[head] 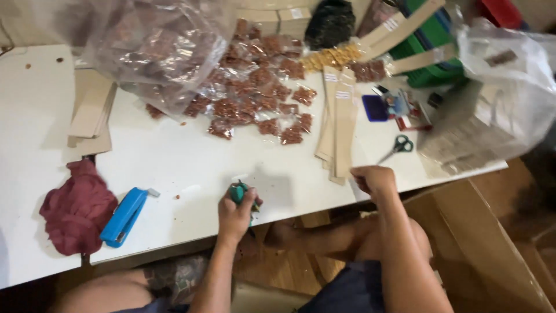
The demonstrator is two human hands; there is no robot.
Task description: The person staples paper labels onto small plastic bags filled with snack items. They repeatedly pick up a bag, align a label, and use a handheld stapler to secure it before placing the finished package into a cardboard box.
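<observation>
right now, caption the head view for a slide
Left hand grips a green tool; right hand rests by cardboard strips.

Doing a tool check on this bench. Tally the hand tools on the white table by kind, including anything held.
Blue stapler: 1
Scissors with teal handles, lying on the table: 1
Teal-handled tool in the left hand, kind unclear: 1
Total: 3
The right hand rests closed at the table edge; no tool shows in its grip.

A white flat table (191, 156) bears small clear packets of reddish-brown bits (255, 98), tan cardboard strips (341, 127), a blue stapler (123, 217), green-handled scissors (397, 146) and a crumpled maroon cloth (75, 208).
</observation>
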